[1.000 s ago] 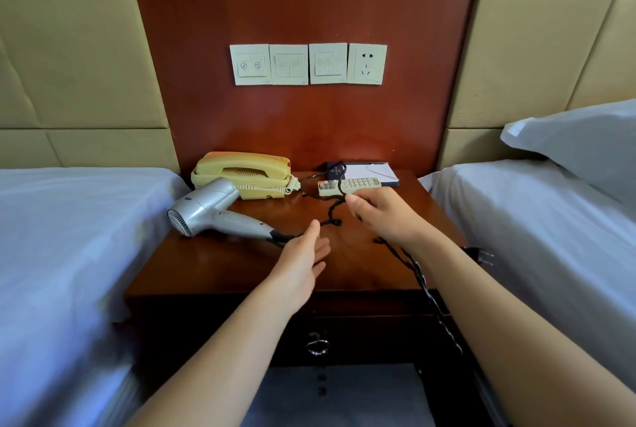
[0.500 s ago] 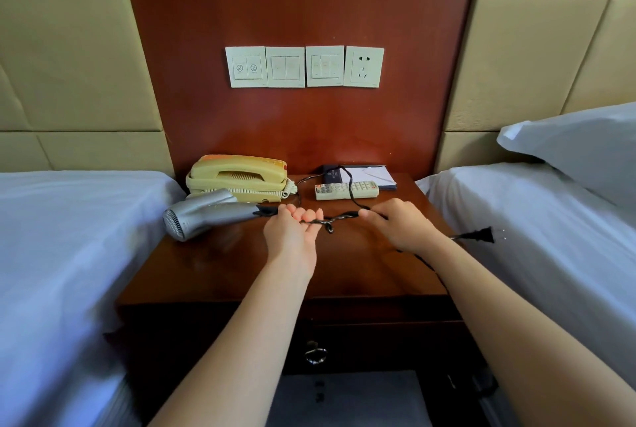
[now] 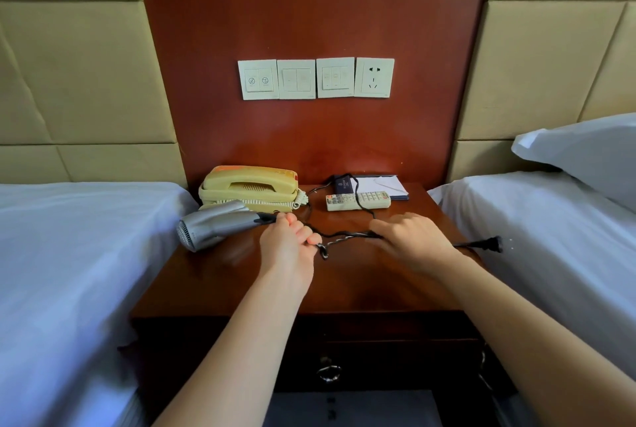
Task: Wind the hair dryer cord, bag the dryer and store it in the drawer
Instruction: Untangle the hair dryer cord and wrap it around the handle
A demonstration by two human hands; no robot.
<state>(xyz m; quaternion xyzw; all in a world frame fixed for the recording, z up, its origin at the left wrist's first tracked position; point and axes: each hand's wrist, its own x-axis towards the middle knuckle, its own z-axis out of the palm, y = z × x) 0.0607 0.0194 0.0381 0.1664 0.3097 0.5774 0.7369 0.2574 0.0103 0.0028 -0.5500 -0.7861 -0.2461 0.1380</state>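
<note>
A silver hair dryer [image 3: 215, 225] lies on the wooden nightstand [image 3: 241, 285], nozzle end toward the left bed. My left hand [image 3: 290, 244] grips the end of its handle where the black cord [image 3: 347, 236] leaves it. The twisted cord runs rightward to my right hand [image 3: 411, 242], which grips it. Its plug [image 3: 488, 243] sticks out past my right wrist, over the right bed's edge. The drawer [image 3: 378, 363] with a ring pull [image 3: 328, 372] sits closed below the tabletop. No bag is visible.
A yellow telephone [image 3: 249, 185] stands behind the dryer. A white remote [image 3: 358, 201], a dark small box [image 3: 342, 184] and a notepad [image 3: 380, 184] lie at the back right. White beds [image 3: 69, 271] flank the nightstand; a pillow [image 3: 585, 154] is on the right one. A wall socket [image 3: 374, 77] is above.
My left hand went from open near the dryer handle to gripping its end. My right hand drew the cord rightward, bringing the plug up over the right bed's edge. The dryer turned slightly.
</note>
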